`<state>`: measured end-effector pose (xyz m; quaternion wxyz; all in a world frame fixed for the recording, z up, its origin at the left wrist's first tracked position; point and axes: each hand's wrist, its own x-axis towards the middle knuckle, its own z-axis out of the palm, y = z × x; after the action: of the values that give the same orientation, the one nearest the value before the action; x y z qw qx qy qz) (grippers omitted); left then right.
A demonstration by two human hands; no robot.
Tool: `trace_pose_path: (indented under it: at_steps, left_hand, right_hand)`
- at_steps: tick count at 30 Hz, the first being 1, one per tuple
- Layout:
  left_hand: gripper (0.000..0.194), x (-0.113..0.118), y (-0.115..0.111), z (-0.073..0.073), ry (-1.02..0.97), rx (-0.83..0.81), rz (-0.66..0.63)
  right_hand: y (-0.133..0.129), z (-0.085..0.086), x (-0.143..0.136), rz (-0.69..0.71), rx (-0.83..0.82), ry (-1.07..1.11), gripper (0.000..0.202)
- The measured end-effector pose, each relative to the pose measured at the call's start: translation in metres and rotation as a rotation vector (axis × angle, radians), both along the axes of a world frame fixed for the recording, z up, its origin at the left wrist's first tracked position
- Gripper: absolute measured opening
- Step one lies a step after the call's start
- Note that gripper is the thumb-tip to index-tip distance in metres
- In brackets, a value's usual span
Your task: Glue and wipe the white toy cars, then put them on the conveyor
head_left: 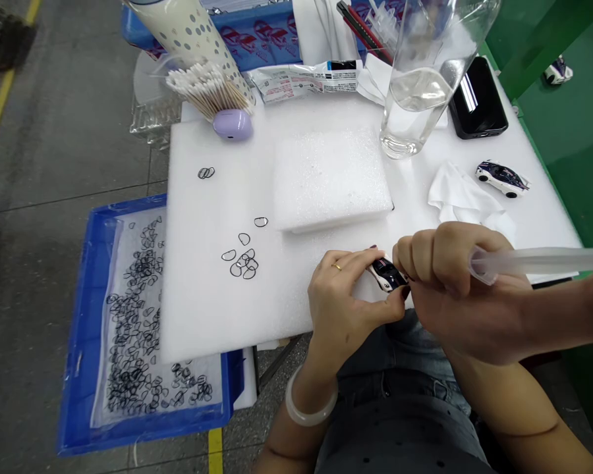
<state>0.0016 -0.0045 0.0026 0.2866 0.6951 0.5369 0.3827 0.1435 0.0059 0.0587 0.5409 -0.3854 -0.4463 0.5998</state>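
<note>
My left hand (343, 296) holds a small white and dark-blue toy car (387, 273) between its thumb and fingers, just past the front edge of the white foam sheet. My right hand (454, 276) is closed in a fist right against the car. A translucent plastic tube (548, 261) sticks out of this fist to the right; its other end is hidden by the fingers. To the left on the foam lie several thin black D-shaped rings (247, 263). A second toy car (503, 178) stands at the right beside a crumpled white cloth (462, 194).
A white foam block (332, 178) sits mid-sheet. Behind it are cotton swabs (210, 92), a lilac case (232, 124), a foil packet (306, 80), a glass of water (418, 99) and a black phone-like device (478, 99). A blue tray (82, 329) of black rings is lower left.
</note>
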Motion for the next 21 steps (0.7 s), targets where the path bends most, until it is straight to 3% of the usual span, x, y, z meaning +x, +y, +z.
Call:
trace_pose_path:
  at_steps: [3,6,8,10,12,14,17,19,21]
  left_hand:
    - [0.028,0.000,0.000,-0.002,0.011,-0.003,-0.011]
    - [0.038,-0.002,-0.001,-0.004,0.024,0.021,-0.050]
    - [0.045,-0.004,-0.002,-0.005,0.052,0.049,-0.093]
    - [0.051,-0.007,-0.003,-0.006,0.096,0.072,-0.140]
    - [0.056,-0.010,-0.004,-0.007,0.136,0.081,-0.177]
    - [0.058,-0.011,-0.004,-0.009,0.164,0.098,-0.188]
    - [0.054,-0.008,-0.004,-0.014,0.190,0.145,-0.141]
    - [0.054,-0.006,-0.004,-0.016,0.194,0.156,-0.104]
    - [0.051,-0.006,-0.006,-0.016,0.165,0.143,-0.075]
  right_hand:
    - [0.005,0.013,0.005,0.052,0.117,-0.063,0.037]
    - [0.033,0.020,-0.007,-0.106,0.181,-0.041,0.040]
    - [0.058,0.013,-0.023,-0.206,0.295,0.065,0.043]
    - [0.079,-0.001,-0.035,-0.071,0.275,0.013,0.046]
    - [0.087,-0.012,-0.030,-0.075,0.272,-0.097,0.042]
    - [0.084,-0.015,-0.004,-0.215,0.336,-0.210,0.037]
    - [0.084,-0.013,0.065,-0.504,0.380,-0.452,0.024]
    - [0.096,-0.017,0.115,-0.678,0.266,-0.716,0.023]
    - [0.113,-0.026,0.153,-0.694,0.089,-0.920,0.033]
